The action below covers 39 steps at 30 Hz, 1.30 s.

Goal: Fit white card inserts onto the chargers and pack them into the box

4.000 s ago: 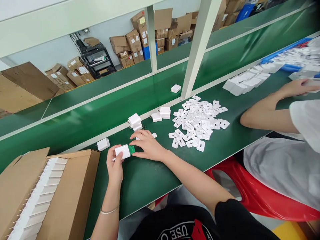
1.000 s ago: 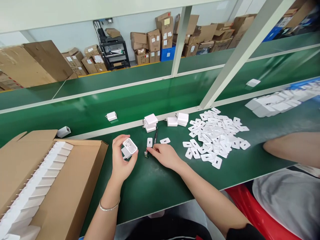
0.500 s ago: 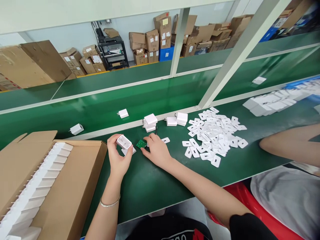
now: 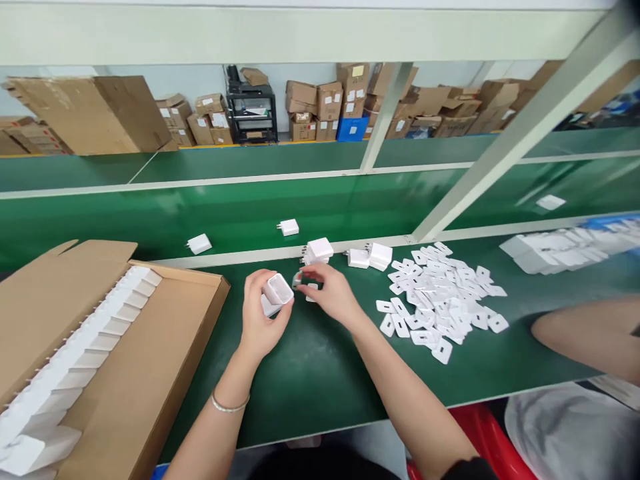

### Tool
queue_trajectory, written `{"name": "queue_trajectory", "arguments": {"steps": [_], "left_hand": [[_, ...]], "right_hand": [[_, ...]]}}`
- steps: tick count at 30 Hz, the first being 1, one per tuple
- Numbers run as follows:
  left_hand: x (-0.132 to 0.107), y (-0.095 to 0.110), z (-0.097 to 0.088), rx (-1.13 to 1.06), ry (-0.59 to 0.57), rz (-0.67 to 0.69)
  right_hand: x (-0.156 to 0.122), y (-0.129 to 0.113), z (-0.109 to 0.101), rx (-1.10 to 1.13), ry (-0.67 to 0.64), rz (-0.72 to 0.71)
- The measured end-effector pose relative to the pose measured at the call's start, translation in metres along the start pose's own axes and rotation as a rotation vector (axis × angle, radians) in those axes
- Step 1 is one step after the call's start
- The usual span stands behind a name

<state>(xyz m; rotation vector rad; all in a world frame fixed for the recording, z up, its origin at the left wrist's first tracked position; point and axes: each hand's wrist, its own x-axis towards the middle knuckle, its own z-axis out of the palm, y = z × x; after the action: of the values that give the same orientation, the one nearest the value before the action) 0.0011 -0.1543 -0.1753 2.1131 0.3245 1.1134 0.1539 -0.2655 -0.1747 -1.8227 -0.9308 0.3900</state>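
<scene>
My left hand (image 4: 260,320) is closed round a white charger shell (image 4: 278,289), held just above the green bench with its open end facing right. My right hand (image 4: 333,293) pinches a small circuit board (image 4: 298,279) right beside that open end. A white cover plate lies on the bench under my left hand. A stack of finished white chargers (image 4: 319,251) stands just beyond my hands, and a heap of white cover plates (image 4: 443,293) spreads to the right.
A cardboard box (image 4: 150,373) with a row of white shells sits at the left. Two more chargers (image 4: 371,256) lie by the rail. Loose chargers (image 4: 289,227) ride the conveyor belt behind. Another person's arm (image 4: 585,333) rests at the right, near rows of white housings (image 4: 555,251).
My right hand has picked the green circuit board off the bench and brought it up to the shell's open end. The chargers on the belt have drifted to the right.
</scene>
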Motion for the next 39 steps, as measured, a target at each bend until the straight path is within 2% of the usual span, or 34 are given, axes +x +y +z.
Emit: {"name": "queue_trajectory", "arguments": {"steps": [3,6,8,11,15,20,28,39], "left_hand": [[-0.002,0.004,0.002,-0.034,-0.064,-0.058],[-0.004,0.005,0.004,-0.121,-0.111,-0.103],[-0.006,0.005,0.005,-0.185,-0.137,-0.126],[-0.009,0.005,0.007,-0.244,-0.155,-0.125],[-0.009,0.007,0.007,-0.178,-0.095,-0.021],[-0.010,0.008,0.007,-0.085,-0.047,0.085],[-0.008,0.009,0.007,-0.082,-0.032,0.118],[-0.008,0.012,0.006,-0.068,-0.038,0.119]], "right_hand": [[-0.004,0.007,-0.027,0.458,0.005,-0.010],[-0.010,0.000,-0.045,0.645,-0.017,-0.163],[-0.014,-0.006,-0.047,0.688,-0.030,-0.266],[-0.019,-0.011,-0.039,0.681,-0.087,-0.324],[-0.022,-0.012,-0.031,0.603,-0.179,-0.358],[-0.024,-0.015,-0.033,0.429,-0.189,-0.414],[-0.025,-0.021,-0.034,0.334,-0.200,-0.479],[-0.027,-0.024,-0.036,0.329,-0.226,-0.466]]}}
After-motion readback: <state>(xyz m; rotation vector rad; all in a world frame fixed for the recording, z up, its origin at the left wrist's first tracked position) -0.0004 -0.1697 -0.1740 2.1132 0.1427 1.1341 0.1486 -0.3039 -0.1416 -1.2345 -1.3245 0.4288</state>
